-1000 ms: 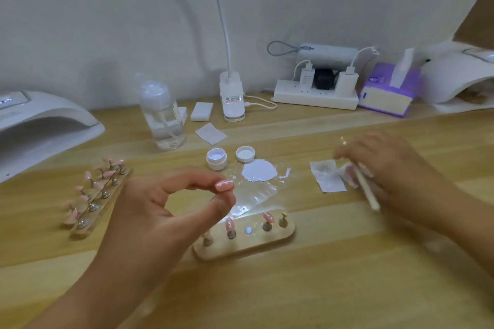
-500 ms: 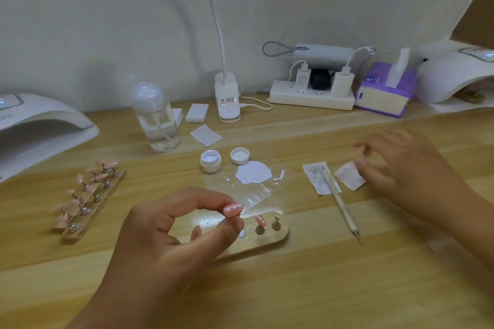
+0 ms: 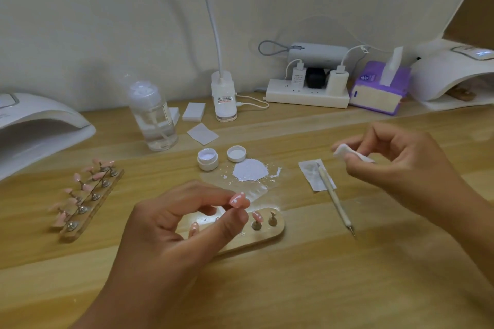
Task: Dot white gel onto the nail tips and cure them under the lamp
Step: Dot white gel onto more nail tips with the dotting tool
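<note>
Pink, with a scatter of small white dots, the nail tip (image 3: 239, 200) is pinched between the thumb and forefinger of the left hand (image 3: 171, 224). It is held just above the wooden holder (image 3: 267, 235), where a second tip (image 3: 257, 216), also dotted, stands on its peg. The right hand (image 3: 401, 168) is closed on a small white wipe (image 3: 344, 152), pinched at the fingertips and raised off the table, well apart from the left. The dotting tool (image 3: 335, 199) lies idle on the table, its upper end across a paper square (image 3: 310, 173), near the puddle of white gel (image 3: 250, 169). To my eye this tip is dotted but not cured, and a clean-up comes next. That calls for a light, exact touch, since wet dots would likely smear. The lamp (image 3: 40, 125) sits at the far left.
</note>
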`<move>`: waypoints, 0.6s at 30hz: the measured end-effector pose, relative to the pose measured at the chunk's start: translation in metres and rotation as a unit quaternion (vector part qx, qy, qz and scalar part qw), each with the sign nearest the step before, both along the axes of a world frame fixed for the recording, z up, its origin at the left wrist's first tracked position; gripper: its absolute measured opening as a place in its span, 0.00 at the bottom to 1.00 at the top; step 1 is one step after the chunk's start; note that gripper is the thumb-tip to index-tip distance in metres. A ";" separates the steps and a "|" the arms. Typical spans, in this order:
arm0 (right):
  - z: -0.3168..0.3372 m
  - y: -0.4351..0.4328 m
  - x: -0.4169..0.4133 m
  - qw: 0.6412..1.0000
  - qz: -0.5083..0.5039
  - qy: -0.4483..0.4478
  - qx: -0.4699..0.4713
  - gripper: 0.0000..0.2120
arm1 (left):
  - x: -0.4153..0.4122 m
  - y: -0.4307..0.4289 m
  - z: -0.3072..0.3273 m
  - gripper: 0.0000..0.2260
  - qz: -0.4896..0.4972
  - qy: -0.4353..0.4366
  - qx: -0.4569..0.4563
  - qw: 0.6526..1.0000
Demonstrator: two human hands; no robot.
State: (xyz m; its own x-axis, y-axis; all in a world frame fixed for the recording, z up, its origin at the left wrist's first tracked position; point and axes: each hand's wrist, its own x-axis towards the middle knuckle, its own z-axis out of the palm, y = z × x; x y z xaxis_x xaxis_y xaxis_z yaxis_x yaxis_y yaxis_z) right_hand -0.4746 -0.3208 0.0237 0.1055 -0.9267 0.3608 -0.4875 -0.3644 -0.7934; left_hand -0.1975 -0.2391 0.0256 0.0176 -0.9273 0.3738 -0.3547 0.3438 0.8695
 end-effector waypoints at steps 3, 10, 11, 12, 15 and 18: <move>0.009 0.014 0.020 0.995 0.072 -0.071 0.004 0.11 | -0.003 0.002 0.002 0.08 -0.017 0.013 -0.003 1.000; 0.027 0.034 0.061 0.992 0.107 0.049 -0.049 0.04 | -0.006 0.004 0.005 0.09 -0.042 0.106 0.056 0.992; 0.029 0.038 0.066 0.990 0.109 0.058 -0.063 0.04 | -0.007 0.005 0.006 0.09 -0.047 0.119 0.063 0.990; 0.029 0.041 0.071 0.989 0.112 0.062 -0.075 0.05 | -0.008 0.006 0.008 0.11 -0.049 0.141 0.070 0.986; 0.024 0.048 0.083 0.989 0.124 0.025 -0.078 0.05 | -0.010 0.006 0.009 0.08 -0.049 0.196 0.076 0.976; 0.017 0.054 0.090 0.989 0.126 -0.023 -0.071 0.02 | -0.010 0.005 0.005 0.08 -0.059 0.210 0.059 0.974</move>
